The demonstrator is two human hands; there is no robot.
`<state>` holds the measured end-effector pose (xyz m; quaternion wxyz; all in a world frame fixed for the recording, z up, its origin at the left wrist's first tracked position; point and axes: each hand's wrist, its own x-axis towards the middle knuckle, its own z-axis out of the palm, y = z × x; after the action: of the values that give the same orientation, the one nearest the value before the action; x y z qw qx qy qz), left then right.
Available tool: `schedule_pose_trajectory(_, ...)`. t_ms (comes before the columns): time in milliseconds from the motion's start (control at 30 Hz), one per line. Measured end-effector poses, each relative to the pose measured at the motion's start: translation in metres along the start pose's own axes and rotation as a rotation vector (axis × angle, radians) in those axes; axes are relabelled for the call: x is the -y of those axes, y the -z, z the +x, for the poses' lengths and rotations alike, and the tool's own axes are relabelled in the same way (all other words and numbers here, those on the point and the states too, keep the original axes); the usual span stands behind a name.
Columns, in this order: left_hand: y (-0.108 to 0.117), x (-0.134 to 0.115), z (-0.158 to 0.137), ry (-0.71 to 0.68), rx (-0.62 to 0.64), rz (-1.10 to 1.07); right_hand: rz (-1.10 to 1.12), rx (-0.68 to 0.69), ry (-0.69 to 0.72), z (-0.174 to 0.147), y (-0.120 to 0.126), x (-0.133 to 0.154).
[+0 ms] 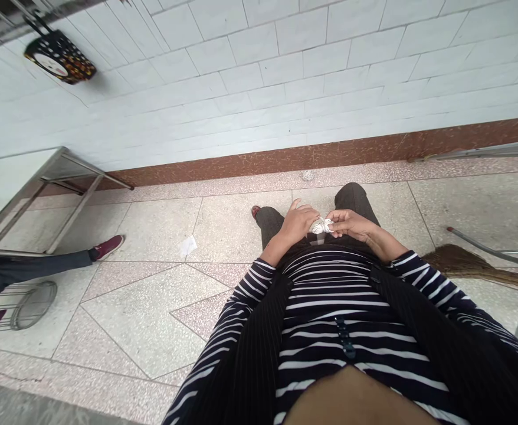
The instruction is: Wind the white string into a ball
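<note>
Over my lap I hold a small white bundle (321,226), which looks like wound cord or cable; its exact kind is too small to tell. My left hand (300,222) is curled around its left side, the fingers partly hidden behind the palm. On the other side my right hand (351,224) pinches the bundle between thumb and fingers. A pale, flat piece (316,238) shows just below the bundle, against my dark trousers (357,199).
Ahead stands a white tiled wall (259,71), with a patterned bag (59,57) hanging at upper left. A metal-framed table (51,150) and a person's shoe (108,247) are at left. Paper (187,246) lies on the floor. At right are a broom (458,262) and metal legs (484,245).
</note>
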<state>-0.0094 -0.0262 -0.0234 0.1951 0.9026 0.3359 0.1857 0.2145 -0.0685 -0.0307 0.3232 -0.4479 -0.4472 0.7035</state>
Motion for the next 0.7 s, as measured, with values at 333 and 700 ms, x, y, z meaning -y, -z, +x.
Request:
schedule_pose_trajectory(333, -0.007, -0.007, 0.006, 0.158, -0.035, -0.131, 0.216, -0.347, 0.402, 0.008, -0.001, 0.052)
schedule_pose_trajectory(700, 0.01, -0.018, -0.004, -0.023, 0.012, 0.05, -0.245, -0.02, 0.05, 0.003, 0.006, 0.006)
